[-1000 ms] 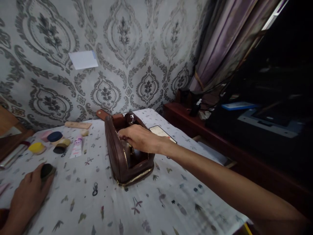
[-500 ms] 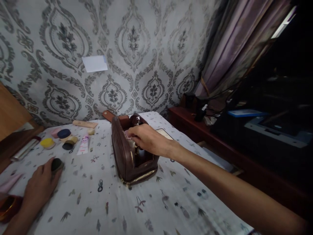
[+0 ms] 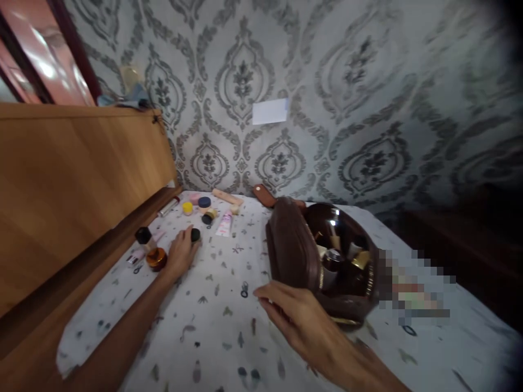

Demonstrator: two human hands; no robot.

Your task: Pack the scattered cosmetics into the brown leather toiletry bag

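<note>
My left hand (image 3: 182, 253) rests on the patterned cloth, fingers curled around a small jar with a dark lid (image 3: 195, 235). My right hand (image 3: 294, 313) hovers just in front of the brown toiletry bag (image 3: 292, 245); its fingers are stretched out, thumb a little apart, and I see nothing in them. The bag stands unzipped, lid tilted up, with several bottles inside, among them a silver-capped bottle (image 3: 332, 261). Close to my left hand are an amber jar (image 3: 156, 259) and a black-capped bottle (image 3: 144, 237).
Toward the wall lie a white-and-pink tube (image 3: 224, 224), a yellow jar (image 3: 187, 208), a navy-lidded jar (image 3: 204, 203) and a peach-coloured flat tube (image 3: 227, 197). A brown strap (image 3: 265, 196) lies behind the bag. A wooden board (image 3: 81, 190) borders the left side.
My right hand has come out of the bag and moved to its near left side. The view has swung left, so the bag appears farther right. My left hand keeps the dark-lidded jar.
</note>
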